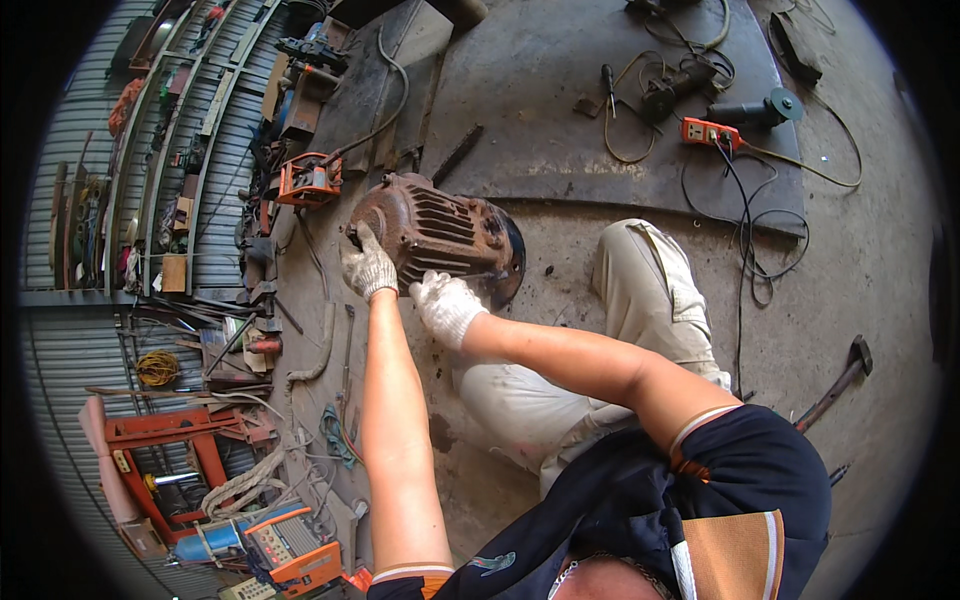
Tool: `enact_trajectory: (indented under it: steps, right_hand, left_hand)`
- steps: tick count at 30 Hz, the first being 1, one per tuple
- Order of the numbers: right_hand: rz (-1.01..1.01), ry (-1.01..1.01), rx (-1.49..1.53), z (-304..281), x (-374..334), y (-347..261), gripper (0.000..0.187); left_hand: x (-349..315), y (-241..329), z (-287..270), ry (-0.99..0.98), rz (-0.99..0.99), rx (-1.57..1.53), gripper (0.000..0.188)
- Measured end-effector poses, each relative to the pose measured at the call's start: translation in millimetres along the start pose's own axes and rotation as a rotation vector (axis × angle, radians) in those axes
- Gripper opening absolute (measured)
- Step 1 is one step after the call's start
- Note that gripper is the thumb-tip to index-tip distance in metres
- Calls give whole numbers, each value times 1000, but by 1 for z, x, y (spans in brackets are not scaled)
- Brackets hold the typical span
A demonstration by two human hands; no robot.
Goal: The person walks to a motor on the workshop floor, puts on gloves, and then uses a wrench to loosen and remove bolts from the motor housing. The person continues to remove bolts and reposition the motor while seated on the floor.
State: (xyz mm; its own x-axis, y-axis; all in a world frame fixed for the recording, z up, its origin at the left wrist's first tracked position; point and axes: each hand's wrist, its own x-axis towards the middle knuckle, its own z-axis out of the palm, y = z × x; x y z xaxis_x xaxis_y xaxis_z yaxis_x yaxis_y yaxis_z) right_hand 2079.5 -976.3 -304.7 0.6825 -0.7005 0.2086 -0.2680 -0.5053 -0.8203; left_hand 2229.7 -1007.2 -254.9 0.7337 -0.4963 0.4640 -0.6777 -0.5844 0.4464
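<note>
A rusty, finned electric motor housing (440,225) lies on its side on the concrete floor, a dark round flange (512,262) at its right end. Both of my hands wear whitish knit work gloves. At the motor's left end, my left hand (368,266) grips the end cover, its fingertips partly lost against the dark rim. My right hand (448,308) is closed in a fist by the lower side of the housing. A thin line like a slim rod runs near its fingers, but what the fist holds is hidden.
Beyond the motor lies a dark steel plate (560,150), bearing an angle grinder (755,108), an orange power strip (708,133), a screwdriver (608,88) and cables. A hammer (838,383) rests at right. Cluttered racks (205,150) and an orange-fronted machine (285,550) stand at left.
</note>
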Motion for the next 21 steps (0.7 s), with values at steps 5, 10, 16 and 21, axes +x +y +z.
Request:
enact_trajectory:
  steps: [5,10,16,21]
  right_hand:
    - [69,-83,416,-6,-10,26,35]
    - [227,-43,969,-7,-4,42,43]
    - [256,-292,763,-32,40,49,53]
    - [-33,-387,263,-65,56,52,62]
  left_hand:
    - [2,-1,1,6,29,-38,66]
    - [1,0,0,1,32,9,72]
    - [6,-5,4,-38,-46,57,64]
    - [7,-8,6,53,49,23,62]
